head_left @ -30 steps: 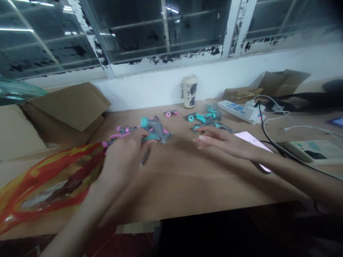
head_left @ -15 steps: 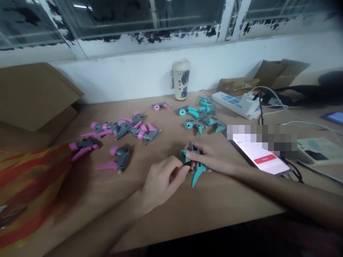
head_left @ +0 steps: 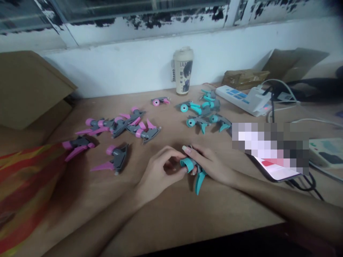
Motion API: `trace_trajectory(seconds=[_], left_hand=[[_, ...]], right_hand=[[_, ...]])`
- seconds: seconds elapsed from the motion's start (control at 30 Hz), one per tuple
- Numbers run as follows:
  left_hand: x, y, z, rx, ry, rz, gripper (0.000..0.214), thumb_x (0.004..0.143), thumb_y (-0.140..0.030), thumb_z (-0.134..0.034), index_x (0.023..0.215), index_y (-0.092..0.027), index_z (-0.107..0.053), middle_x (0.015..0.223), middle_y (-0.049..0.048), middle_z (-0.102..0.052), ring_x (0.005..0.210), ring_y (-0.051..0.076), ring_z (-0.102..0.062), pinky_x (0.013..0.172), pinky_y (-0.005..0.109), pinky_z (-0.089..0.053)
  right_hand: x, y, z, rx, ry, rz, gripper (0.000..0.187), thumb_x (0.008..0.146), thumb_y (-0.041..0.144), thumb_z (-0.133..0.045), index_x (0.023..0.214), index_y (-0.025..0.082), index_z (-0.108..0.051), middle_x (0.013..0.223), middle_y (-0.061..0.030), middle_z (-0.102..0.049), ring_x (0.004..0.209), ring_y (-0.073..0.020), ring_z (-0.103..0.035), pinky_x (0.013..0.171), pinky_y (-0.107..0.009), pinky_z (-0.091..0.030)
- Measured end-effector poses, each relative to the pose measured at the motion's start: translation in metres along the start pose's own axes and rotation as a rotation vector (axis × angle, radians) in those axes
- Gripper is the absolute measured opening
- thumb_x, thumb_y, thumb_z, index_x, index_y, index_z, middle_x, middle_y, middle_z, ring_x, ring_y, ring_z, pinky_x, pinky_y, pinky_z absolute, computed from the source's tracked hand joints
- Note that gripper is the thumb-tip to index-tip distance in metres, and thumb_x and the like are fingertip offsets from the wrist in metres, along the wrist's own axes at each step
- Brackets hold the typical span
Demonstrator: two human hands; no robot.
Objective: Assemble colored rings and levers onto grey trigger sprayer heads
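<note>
Near the front middle of the table, my right hand [head_left: 211, 162] is closed round the grey body of what looks like a trigger spray head [head_left: 187, 164] with a teal collar and teal lever. The collar's open end faces left, and the lever points down toward the tabletop. My left hand [head_left: 158, 175] curls in from the left, its thumb and forefinger pinching at the collar; the tips are partly hidden. Beyond the hands lie several teal spray heads [head_left: 197, 123]. Several pink ones [head_left: 118, 157] lie to the left, and a single pink one [head_left: 160, 101] sits farther back.
A patterned cup [head_left: 183, 73] stands against the wall. At right are a white power strip [head_left: 235, 98], cables and a lit phone [head_left: 278, 171]. A cardboard box [head_left: 32, 89] rises at far left above a red-and-yellow bag [head_left: 32, 185]. Packages lie at the back right.
The teal spray head has been turned in my hands, so its collar now points more to the left. My left fingers have moved up round the collar. The view has tilted down slightly.
</note>
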State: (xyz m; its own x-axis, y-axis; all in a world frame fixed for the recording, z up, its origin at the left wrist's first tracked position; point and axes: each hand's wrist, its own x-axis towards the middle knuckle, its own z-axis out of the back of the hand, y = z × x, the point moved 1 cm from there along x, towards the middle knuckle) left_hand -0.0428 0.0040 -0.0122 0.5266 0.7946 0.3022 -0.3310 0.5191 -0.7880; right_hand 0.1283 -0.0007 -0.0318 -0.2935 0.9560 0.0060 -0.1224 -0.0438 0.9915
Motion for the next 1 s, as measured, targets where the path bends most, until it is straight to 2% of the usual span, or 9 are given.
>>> trace_trajectory(seconds=[0.17, 0.33, 0.57, 0.83, 1.0], left_hand=[[0.002, 0.0, 0.001, -0.011, -0.009, 0.005, 0.014, 0.078, -0.02, -0.064, 0.091, -0.02, -0.06, 0.086, 0.0001, -0.056, 0.066, 0.008, -0.053, 0.057, 0.02, -0.045], [0.003, -0.002, -0.001, 0.018, -0.01, -0.005, 0.019, 0.076, -0.013, -0.061, 0.093, -0.02, -0.058, 0.086, -0.0003, -0.055, 0.066, 0.008, -0.054, 0.058, 0.02, -0.046], [0.001, -0.007, -0.002, 0.173, -0.01, -0.031, 0.025, 0.068, -0.009, -0.057, 0.09, -0.02, -0.053, 0.083, -0.0008, -0.055, 0.067, 0.011, -0.054, 0.059, 0.022, -0.045], [-0.001, -0.015, -0.003, 0.298, -0.074, -0.04, 0.028, 0.07, -0.007, -0.052, 0.095, -0.019, -0.056, 0.087, 0.0022, -0.058, 0.073, 0.014, -0.056, 0.065, 0.026, -0.048], [0.0, -0.011, 0.0, 0.286, -0.221, 0.033, 0.015, 0.076, -0.012, -0.057, 0.089, -0.019, -0.056, 0.088, 0.0014, -0.061, 0.074, 0.012, -0.058, 0.062, 0.023, -0.047]], right_hand=[[-0.003, 0.002, -0.003, -0.056, -0.064, 0.016, 0.037, 0.088, 0.054, -0.042, 0.077, 0.019, -0.052, 0.055, 0.0047, -0.054, 0.049, -0.0091, -0.057, 0.047, -0.019, -0.044], [-0.006, 0.006, -0.005, -0.143, -0.136, -0.013, 0.038, 0.088, 0.054, -0.041, 0.072, 0.02, -0.047, 0.05, 0.0051, -0.053, 0.047, -0.0099, -0.057, 0.046, -0.02, -0.044], [-0.006, 0.008, -0.006, -0.156, -0.107, 0.02, 0.036, 0.089, 0.052, -0.04, 0.071, 0.021, -0.045, 0.052, 0.0047, -0.053, 0.048, -0.0103, -0.057, 0.046, -0.021, -0.043], [-0.008, 0.009, -0.005, -0.124, -0.144, -0.006, 0.037, 0.088, 0.055, -0.042, 0.071, 0.021, -0.043, 0.056, 0.0042, -0.054, 0.053, -0.0118, -0.059, 0.05, -0.023, -0.045], [-0.013, 0.009, -0.005, -0.142, -0.183, 0.017, 0.032, 0.087, 0.053, -0.045, 0.082, 0.022, -0.046, 0.069, 0.002, -0.061, 0.067, -0.0133, -0.06, 0.065, -0.028, -0.046]])
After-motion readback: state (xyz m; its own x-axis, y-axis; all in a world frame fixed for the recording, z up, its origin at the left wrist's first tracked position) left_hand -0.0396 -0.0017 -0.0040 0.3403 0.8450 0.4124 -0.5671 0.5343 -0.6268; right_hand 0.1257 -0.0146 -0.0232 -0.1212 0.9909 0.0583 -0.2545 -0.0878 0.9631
